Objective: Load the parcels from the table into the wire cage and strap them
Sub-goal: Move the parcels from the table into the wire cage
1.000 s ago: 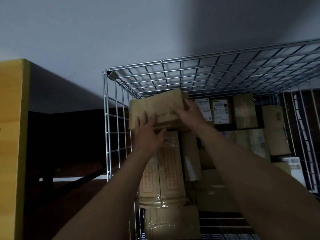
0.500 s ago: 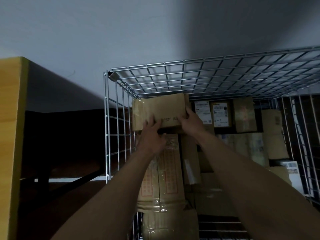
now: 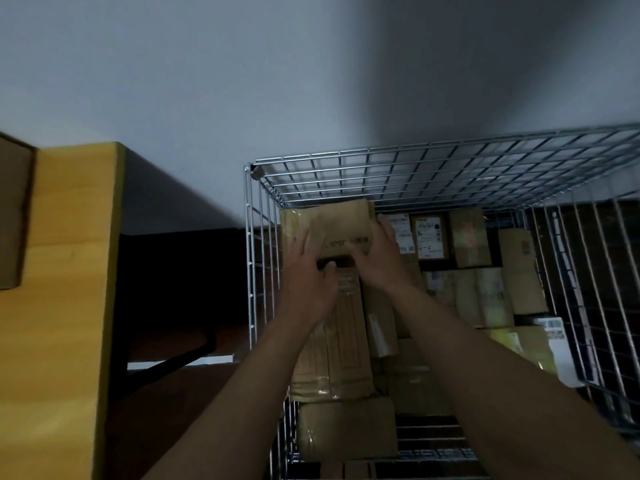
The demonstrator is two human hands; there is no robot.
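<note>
A brown cardboard parcel [image 3: 334, 226] sits high in the far left corner of the wire cage [image 3: 450, 154], on top of a long taped parcel [image 3: 346, 344]. My left hand [image 3: 306, 275] lies on its near face, fingers spread upward and thumb tucked under the near edge. My right hand [image 3: 379, 258] holds its right side, fingers wrapped round the right edge. Both forearms reach in over the cage's near side.
Several more parcels [image 3: 481, 292], some with white labels, fill the cage floor and back row. A yellow wooden table [image 3: 65, 306] stands at the left with a brown box [image 3: 14, 216] on it. A dark gap separates table and cage.
Both hands have pushed the parcel farther in and lower against the cage's far left corner. The left hand's fingers have slid up onto its face.
</note>
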